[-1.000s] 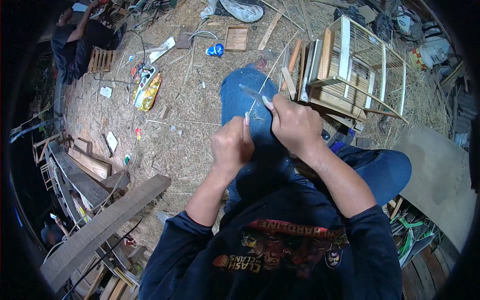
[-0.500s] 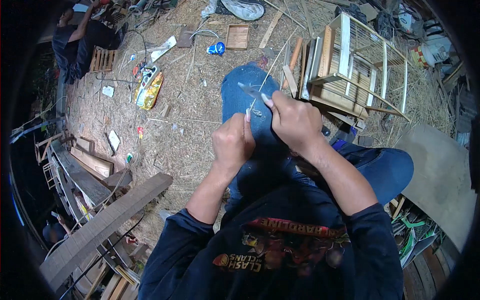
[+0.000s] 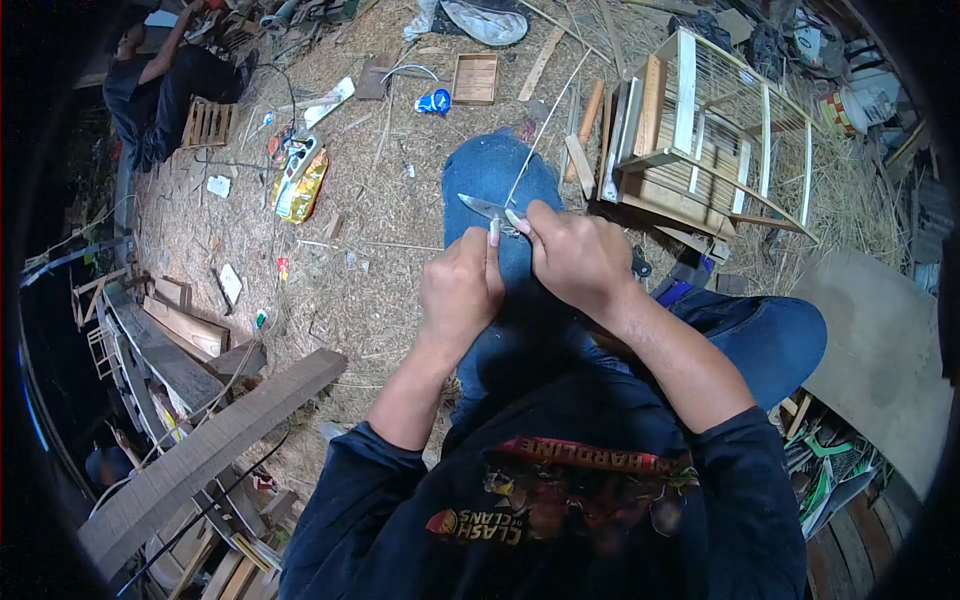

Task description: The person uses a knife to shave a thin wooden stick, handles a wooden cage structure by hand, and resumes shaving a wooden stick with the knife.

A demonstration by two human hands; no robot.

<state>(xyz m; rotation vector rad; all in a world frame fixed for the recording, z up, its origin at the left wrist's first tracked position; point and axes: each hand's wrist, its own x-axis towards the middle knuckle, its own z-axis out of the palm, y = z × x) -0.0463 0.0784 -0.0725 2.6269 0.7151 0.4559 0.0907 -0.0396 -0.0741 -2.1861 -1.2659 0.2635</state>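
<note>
Far left: another person (image 3: 135,95) seated. Near left: long wooden beam (image 3: 215,445), slanting. Far, left of centre: yellow bag (image 3: 308,190) on straw-strewn ground. Left hand (image 3: 462,280): fingers curled closed on near end of thin stick (image 3: 546,123); stick runs far and slightly right, above the jeans knee (image 3: 490,165). Knife (image 3: 478,206): blade pointing left, across stick just beyond left thumb. Right hand (image 3: 580,250): clamped on knife handle, close beside left hand. Far right: wooden cage (image 3: 687,95), tilted.

I'm wearing blue jeans (image 3: 765,345) and a near-black shirt (image 3: 560,570) printed in red and yellow; my knife (image 3: 480,206) is gleaming silvery grey, my stick (image 3: 550,121) is showing pale cream.
</note>
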